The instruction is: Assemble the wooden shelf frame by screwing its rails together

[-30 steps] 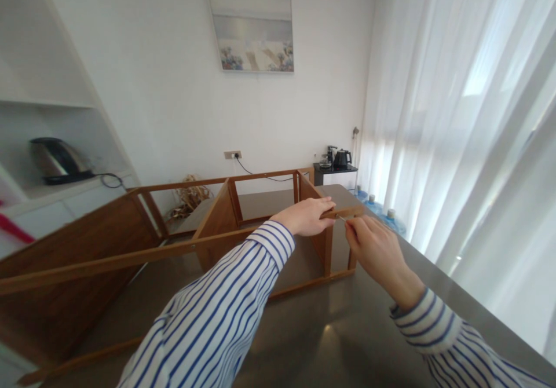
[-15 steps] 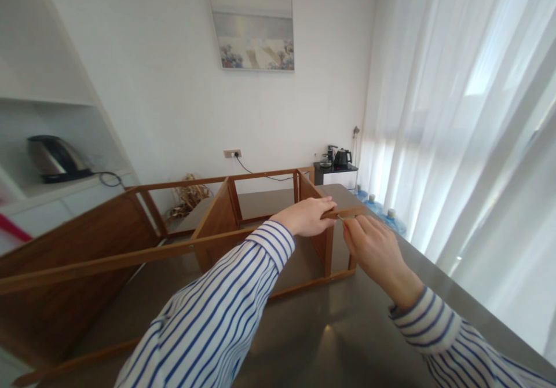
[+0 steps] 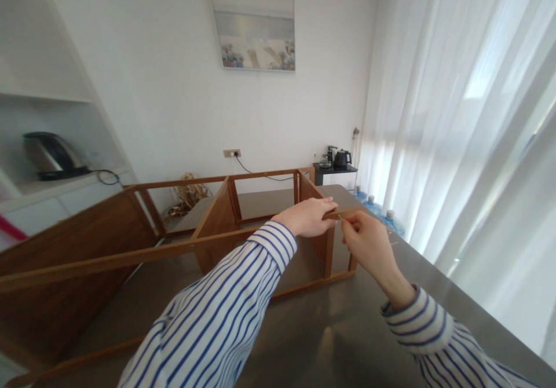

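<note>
A brown wooden shelf frame (image 3: 130,259) lies on its side on the dark table. My left hand (image 3: 307,216) is closed around the end of its upper near rail, fingers over the top and thumb toward me. Close to its right, my right hand (image 3: 367,240) pinches a thin metal hex key (image 3: 340,218), whose tip meets the rail just beside my left fingers. Most of the key is hidden in my right fingers. A small bolt head (image 3: 191,246) shows farther left along the same rail.
The dark glossy table (image 3: 321,330) carries the frame. Small thin metal pieces (image 3: 393,242) lie right of my right hand. Blue water bottles (image 3: 391,221) stand beyond the table's right edge. At the back are a black kettle (image 3: 343,158) and a wall socket (image 3: 231,153).
My right hand has rotated, with its fingers curled more and its wrist slightly left, still at the same spot on the rail. My left hand keeps its hold.
</note>
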`<state>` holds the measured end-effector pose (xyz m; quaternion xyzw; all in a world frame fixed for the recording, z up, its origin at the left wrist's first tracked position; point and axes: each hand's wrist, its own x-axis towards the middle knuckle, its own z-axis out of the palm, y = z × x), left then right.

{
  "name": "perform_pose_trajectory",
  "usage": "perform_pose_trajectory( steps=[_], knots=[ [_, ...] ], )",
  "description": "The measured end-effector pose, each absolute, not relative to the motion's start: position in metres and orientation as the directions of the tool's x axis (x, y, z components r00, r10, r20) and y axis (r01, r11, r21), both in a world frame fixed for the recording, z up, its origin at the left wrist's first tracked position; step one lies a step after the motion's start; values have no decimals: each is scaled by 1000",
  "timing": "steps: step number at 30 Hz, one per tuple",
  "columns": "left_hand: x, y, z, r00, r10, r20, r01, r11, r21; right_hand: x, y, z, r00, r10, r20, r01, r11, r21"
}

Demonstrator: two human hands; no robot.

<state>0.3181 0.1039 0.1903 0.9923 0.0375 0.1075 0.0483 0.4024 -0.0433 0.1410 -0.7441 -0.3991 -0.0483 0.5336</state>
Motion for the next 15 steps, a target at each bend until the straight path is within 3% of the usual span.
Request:
perform_pose_trajectory(
  steps=[6,15],
  knots=[
    [319,106,189,974,75,214,58,-995,86,405,-36,131,698,592,403,468,49,-882],
    [318,103,192,972,65,224,49,-996,75,406,-47,130,567,714,411,410,187,-892]
  ],
)
